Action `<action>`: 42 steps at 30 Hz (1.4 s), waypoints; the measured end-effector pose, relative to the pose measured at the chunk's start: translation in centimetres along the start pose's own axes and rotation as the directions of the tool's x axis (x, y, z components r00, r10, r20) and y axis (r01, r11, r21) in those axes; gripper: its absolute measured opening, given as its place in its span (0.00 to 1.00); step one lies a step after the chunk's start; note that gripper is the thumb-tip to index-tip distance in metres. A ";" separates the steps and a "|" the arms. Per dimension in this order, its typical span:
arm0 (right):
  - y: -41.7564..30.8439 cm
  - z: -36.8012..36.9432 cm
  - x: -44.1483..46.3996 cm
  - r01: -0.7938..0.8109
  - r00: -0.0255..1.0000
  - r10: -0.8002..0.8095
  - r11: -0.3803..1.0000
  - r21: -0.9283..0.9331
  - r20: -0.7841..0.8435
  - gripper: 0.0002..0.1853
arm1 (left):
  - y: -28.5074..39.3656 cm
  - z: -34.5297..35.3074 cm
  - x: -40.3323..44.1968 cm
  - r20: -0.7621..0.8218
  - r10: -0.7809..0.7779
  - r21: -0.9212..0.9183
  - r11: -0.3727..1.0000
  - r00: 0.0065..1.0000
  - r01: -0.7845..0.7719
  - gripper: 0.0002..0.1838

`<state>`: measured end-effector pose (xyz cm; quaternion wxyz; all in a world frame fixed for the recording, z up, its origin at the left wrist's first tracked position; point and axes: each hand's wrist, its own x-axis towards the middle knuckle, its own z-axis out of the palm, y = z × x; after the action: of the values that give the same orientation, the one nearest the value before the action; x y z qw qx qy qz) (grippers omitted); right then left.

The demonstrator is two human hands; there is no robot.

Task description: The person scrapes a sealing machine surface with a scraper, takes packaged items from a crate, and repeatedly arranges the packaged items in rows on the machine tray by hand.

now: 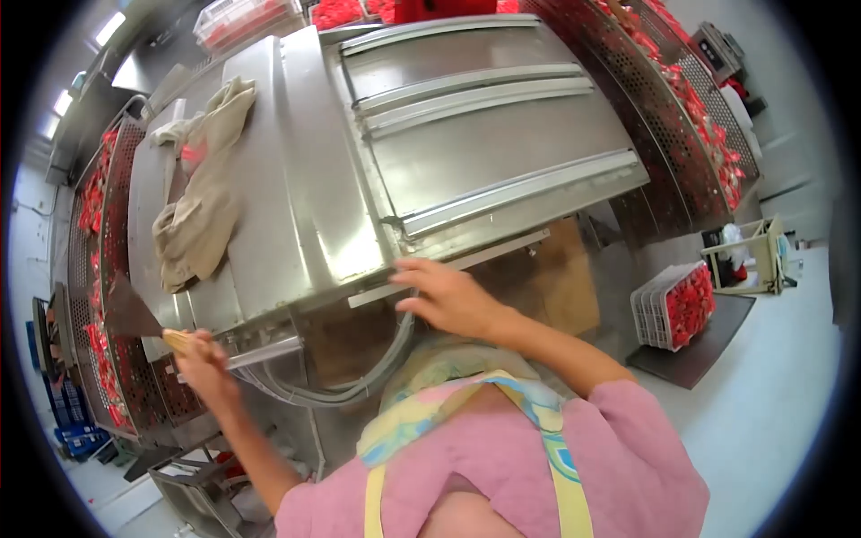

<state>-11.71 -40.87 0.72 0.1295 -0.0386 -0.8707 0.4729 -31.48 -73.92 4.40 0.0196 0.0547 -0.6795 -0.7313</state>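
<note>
In the head view, the metal table [318, 220] is the thing from which all places are told here. The left hand [204, 363] is at the near left corner of the table, and its fingers are clamped around the wooden handle of a scraper [134, 309]. The broad blade points away from the person, at the left edge of the table; whether it touches the metal cannot be told. The right hand [448, 300] holds nothing. Its fingers are spread apart, near the middle of the table's front edge, and a touch on the edge is not clear.

On the left part of the table lies a crumpled beige cloth [202, 220]. To the left of the table runs a perforated trough [115, 224] with red packets. Below the front edge hangs a grey hose [359, 386].

To work well with this tool, the person would probably do best to hold the handle firmly, lay the blade low and even on the metal, and push with steady pressure. The cloth could catch the blade, so it seems wise to keep them apart. The free hand should stay out of the blade's path.
</note>
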 end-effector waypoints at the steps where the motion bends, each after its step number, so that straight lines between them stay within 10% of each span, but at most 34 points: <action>1: -0.8 0.7 0.7 0.033 0.999 -0.031 0.997 0.071 -0.017 0.21 | -0.5 3.9 -3.1 -0.031 0.083 0.103 0.992 0.996 -0.080 0.13; 4: -2.9 1.3 1.3 -0.126 0.986 0.157 0.922 0.367 -0.055 0.23 | -2.4 13.7 -11.9 0.185 -0.095 0.278 0.960 0.978 0.041 0.14; 6: -2.2 1.2 -0.2 -0.178 0.945 0.271 0.895 0.408 -0.183 0.22 | -6.1 17.8 -15.4 0.710 0.094 0.134 0.955 0.698 -0.265 0.17; 7: -1.5 1.1 -0.9 -0.199 0.914 0.325 0.881 0.428 -0.244 0.21 | -8.5 19.8 -17.7 0.750 0.074 0.045 0.986 0.658 -0.162 0.19; 8: -0.5 0.4 -2.1 -0.308 0.847 0.446 0.854 0.419 -0.288 0.20 | -8.7 21.3 -19.7 0.796 0.176 0.067 0.925 0.579 -0.374 0.21; 10: 3.1 -1.8 -5.7 -0.425 0.734 0.533 0.844 0.328 -0.421 0.16 | -11.5 23.5 -20.7 0.924 -0.262 0.321 0.928 0.278 -0.192 0.29; 14: 6.7 -6.9 -13.1 -0.725 0.412 0.825 0.554 0.409 -0.387 0.24 | -10.8 25.5 -23.0 0.961 -0.212 0.038 0.737 -0.177 -0.675 0.36; 16: 10.6 -7.4 -16.4 -0.759 0.505 0.646 0.648 0.061 -0.572 0.25 | -11.6 25.1 -23.3 0.934 -0.236 0.039 0.811 -0.267 -0.583 0.32; 18: 10.5 -8.6 -15.8 -0.755 0.568 0.490 0.630 -0.183 -0.661 0.25 | -12.4 24.1 -23.3 0.947 -0.203 0.021 0.813 -0.250 -0.583 0.29; 42: 6.8 -9.9 -6.8 -0.753 0.657 0.654 0.542 -0.373 -0.375 0.21 | -13.5 18.5 -19.7 0.983 -0.105 -0.007 0.797 -0.150 -0.604 0.22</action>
<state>-2.97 -30.32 -1.11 -0.0042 -0.4634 -0.8540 0.2364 -13.29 -52.48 -6.73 -0.3463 -0.6359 -0.6144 -0.3134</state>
